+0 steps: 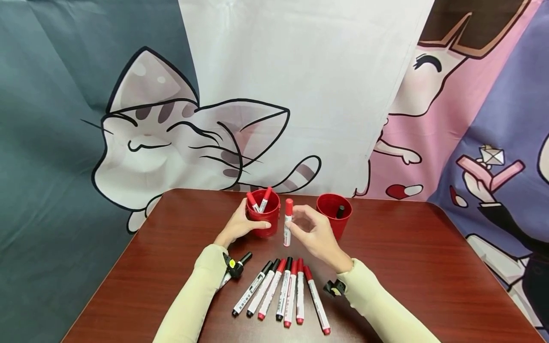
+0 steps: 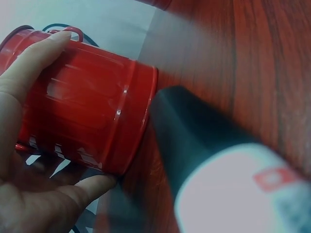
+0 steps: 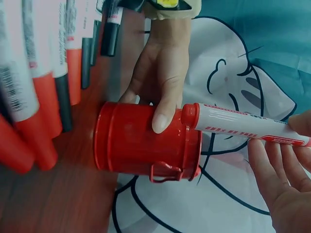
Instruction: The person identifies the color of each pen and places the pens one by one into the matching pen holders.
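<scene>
Just below frame centre, the right hand [image 1: 316, 233] is pinching a white, red-capped plastic marker [image 1: 287, 218], probably light, stiff, slick, best held mid-barrel; the left hand [image 1: 241, 223] is gripping a round red metal bucket [image 1: 265, 217].

The sleeves [image 1: 193, 296] are pale yellow, the wrist devices [image 1: 237, 271] black with yellow patches [image 1: 232, 263]

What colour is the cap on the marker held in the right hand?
The cap is red, showing best in the head view.
</scene>
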Motion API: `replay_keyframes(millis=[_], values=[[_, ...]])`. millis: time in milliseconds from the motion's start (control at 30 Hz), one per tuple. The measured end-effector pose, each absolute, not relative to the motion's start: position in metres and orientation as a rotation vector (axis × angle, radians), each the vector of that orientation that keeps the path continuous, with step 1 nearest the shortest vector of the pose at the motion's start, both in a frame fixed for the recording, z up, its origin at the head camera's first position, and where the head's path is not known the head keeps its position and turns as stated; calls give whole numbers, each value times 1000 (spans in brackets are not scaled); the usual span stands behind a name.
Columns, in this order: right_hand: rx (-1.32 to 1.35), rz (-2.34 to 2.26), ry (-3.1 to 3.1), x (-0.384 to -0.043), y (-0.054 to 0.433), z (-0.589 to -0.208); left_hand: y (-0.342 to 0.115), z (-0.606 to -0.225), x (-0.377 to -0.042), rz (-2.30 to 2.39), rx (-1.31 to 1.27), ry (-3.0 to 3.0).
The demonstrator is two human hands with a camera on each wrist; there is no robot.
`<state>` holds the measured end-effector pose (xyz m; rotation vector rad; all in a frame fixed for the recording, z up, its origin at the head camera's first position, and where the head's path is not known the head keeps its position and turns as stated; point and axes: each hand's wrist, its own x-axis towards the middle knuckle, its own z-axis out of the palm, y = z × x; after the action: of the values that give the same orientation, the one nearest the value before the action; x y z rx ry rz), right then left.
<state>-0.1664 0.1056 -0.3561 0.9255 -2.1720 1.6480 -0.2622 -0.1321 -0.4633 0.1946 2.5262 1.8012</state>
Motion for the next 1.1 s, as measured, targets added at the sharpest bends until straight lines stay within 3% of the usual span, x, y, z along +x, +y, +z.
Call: replay_keyframes(millis=[667, 1100], values=[[927, 1608, -2018, -217, 56, -338, -134, -450, -257, 1788, 212, 2467], [831, 1582, -2037, -229, 47, -355, -133, -465, -265, 1815, 220, 2521]])
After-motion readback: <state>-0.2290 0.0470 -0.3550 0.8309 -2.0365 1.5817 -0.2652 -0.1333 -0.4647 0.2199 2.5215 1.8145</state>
